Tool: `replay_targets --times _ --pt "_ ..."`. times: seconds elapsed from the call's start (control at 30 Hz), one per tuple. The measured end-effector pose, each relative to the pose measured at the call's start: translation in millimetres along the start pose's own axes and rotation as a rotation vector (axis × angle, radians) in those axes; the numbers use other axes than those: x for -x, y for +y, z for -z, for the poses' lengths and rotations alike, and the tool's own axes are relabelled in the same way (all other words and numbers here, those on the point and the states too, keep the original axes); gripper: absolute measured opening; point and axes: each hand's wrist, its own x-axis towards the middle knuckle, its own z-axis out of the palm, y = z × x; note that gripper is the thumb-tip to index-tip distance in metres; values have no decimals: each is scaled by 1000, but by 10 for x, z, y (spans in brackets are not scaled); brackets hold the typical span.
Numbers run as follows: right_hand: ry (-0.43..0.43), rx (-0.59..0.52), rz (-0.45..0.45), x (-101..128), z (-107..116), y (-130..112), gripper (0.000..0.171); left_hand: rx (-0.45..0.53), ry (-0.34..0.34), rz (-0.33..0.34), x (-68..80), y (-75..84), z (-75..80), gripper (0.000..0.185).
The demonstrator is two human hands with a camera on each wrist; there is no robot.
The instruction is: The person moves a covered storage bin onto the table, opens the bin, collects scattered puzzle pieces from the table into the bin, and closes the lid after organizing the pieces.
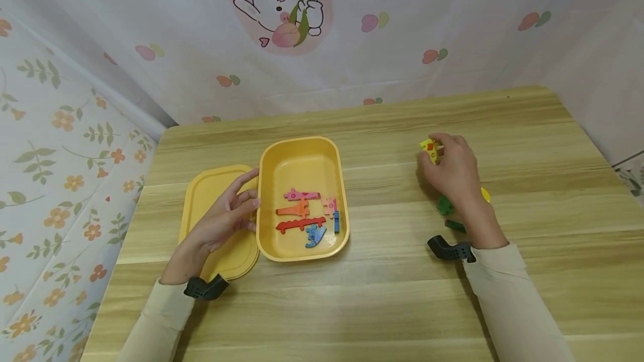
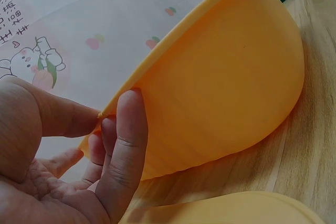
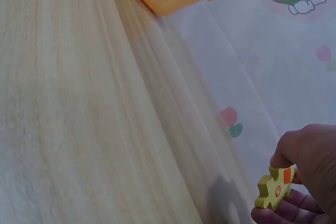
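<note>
My left hand (image 1: 228, 214) grips the left rim of a yellow plastic box (image 1: 303, 256). In the left wrist view, fingers (image 2: 131, 129) press against the box's outer wall. Inside lie several small puzzle pieces, among them a red one (image 1: 301, 223), an orange one (image 1: 293, 209) and a blue one (image 1: 315, 236). Out to the right, my right hand (image 1: 455, 169) pinches a yellow puzzle piece (image 1: 429, 148) with an orange patch, between thumb and fingers. The right wrist view shows that yellow piece (image 3: 275, 188) held by its edges, its knobbed outline exposed.
A yellow lid (image 1: 201, 189) lies flat left of the box, partly under my left hand. Beneath my right wrist are a green piece (image 1: 445, 205), a dark green piece (image 1: 455, 225) and a yellow piece (image 1: 485, 194). A patterned curtain (image 1: 402, 32) hangs behind the wooden table (image 1: 382, 306).
</note>
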Motion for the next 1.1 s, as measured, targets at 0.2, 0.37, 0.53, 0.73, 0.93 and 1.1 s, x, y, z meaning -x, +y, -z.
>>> replay_targets --times 0.2,0.37,0.53,0.73,0.93,1.1 --pt "0 -30 -13 -9 15 -28 48 0 -4 -2 -3 -2 2 71" --pt "-14 -81 -18 -4 30 -50 48 2 -5 0 -3 -6 3 71" --pt "-33 -132 -47 -10 35 -65 46 -3 -5 -3 -5 -12 8 72" --pt "-80 -183 -90 -10 44 -97 46 -5 -8 -7 0 -11 10 72" --pt "-119 -235 -108 -10 35 -116 47 -5 -2 -5 4 -4 3 72" --pt "-167 -335 -156 -22 40 -143 50 0 -2 -4 4 2 -2 72"
